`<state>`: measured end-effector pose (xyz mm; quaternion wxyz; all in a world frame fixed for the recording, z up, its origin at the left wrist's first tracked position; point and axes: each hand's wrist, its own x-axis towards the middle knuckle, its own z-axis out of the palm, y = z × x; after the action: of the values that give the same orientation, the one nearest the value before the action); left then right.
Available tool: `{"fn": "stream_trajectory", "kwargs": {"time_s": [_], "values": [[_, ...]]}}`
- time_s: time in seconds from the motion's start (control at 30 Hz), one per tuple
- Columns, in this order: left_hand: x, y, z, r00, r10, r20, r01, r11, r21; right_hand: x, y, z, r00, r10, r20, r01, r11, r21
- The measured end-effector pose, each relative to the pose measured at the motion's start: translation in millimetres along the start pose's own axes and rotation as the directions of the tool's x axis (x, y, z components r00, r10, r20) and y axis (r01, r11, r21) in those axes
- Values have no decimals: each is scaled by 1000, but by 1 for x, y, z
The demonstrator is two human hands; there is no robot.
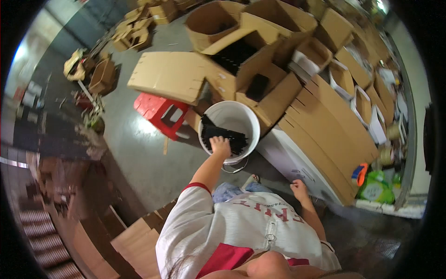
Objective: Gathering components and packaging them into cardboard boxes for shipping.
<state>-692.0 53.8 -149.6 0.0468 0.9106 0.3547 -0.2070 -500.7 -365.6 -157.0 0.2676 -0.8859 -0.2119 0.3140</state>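
Note:
A white bucket [254, 122] stands on the floor in front of me. In it lies a dark bundle of black strips [234, 138] with ragged, comb-like ends, and another black piece leans against the bucket's left wall. My left hand [220, 148] reaches over the near rim, its fingers curled over the bundle's near side; the thumb is hidden. My right hand [298, 188] hangs off to the right beside a long white carton [290, 156], fingers curled in, with nothing visible in them.
Left of the bucket stands a red plastic stool [153, 111], partly under a cardboard flap [167, 74]. An open carton [234, 53] of black pieces sits beyond. Flattened cardboard [330, 135] and an orange tape roll [359, 174] lie right. Cardboard [137, 244] is near lower left.

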Motion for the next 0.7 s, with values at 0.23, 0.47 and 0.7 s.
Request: {"fn": "stream_trajectory", "kwargs": {"time_s": [0.23, 0.47, 0.7], "values": [[66, -18, 49, 966, 231, 113, -256, 911, 323, -87, 26, -19, 931, 361, -59, -354, 930, 96], [100, -63, 26, 924, 304, 233, -286, 952, -107, -96, 42, 40, 891, 452, 48, -453, 874, 175], [55, -127, -10, 749, 280, 600, 117, 836, -536, -17, -69, 24, 973, 228, -26, -226, 973, 55]]}}
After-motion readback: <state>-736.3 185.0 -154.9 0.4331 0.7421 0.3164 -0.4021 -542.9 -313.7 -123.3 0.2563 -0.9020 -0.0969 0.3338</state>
